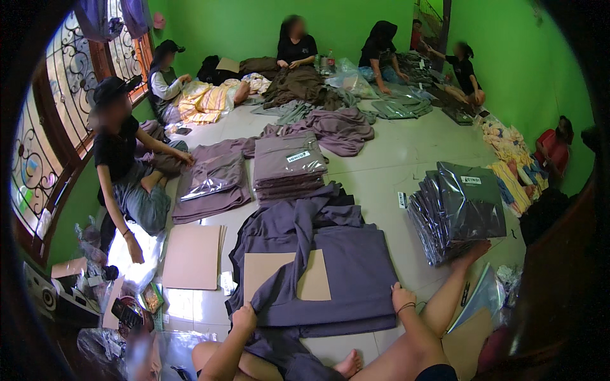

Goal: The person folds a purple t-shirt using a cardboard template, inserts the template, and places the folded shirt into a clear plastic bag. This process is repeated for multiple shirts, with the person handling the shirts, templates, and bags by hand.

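A grey-purple long-sleeved garment (352,267) lies spread on the floor in front of me, on top of other dark cloth. On its middle rests a tan cardboard sheet (318,273), partly covered by a sleeve (286,276) that runs slantwise across it. My left hand (244,317) is closed on the sleeve's near end, at the garment's lower left. At the right edge, my right hand (403,296) is closed on the garment's cloth. More of the same cloth hangs between my legs.
Beyond the garment stands a stack of bagged, folded garments (289,162); another bagged stack (457,209) leans at the right. Cardboard sheets (190,257) lie left. A co-worker (124,152) sits there by a clear plastic bag (135,251). Several other people sit along the walls among cloth piles.
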A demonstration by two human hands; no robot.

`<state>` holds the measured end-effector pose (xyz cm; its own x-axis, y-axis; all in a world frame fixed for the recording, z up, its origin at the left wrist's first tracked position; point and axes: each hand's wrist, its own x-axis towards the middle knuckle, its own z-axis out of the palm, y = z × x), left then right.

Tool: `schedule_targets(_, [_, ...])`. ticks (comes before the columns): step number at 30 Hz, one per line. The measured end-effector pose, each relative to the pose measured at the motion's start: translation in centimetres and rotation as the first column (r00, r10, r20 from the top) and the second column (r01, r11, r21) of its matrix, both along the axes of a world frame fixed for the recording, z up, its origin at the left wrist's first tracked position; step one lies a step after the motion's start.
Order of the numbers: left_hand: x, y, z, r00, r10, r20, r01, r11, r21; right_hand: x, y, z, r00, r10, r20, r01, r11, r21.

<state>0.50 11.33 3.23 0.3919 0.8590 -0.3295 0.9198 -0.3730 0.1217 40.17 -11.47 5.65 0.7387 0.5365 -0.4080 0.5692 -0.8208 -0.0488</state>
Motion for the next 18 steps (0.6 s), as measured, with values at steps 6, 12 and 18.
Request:
schedule_targets(6, [-3.2,-2.8,0.4,0.999,-0.044,0.004,0.044,0.989,-0.140,-1.6,-2.8,-1.3,0.992,0.104,0.078,-0.094,0.989,-0.116])
schedule_targets(12, [-2.3,-2.7,0.2,0.975,-0.123,0.188,0.133,0.990,-0.043,-2.9,-1.6,-4.0,0.758,0.238,0.608,-0.450,0.865,0.222])
schedule_targets(18, [-1.4,-1.1,-0.4,0.953,-0.044,0.301,0.055,0.998,-0.026,-2.2,2.9,-4.1,0.964,-0.002,0.265,-0.052,0.979,0.198])
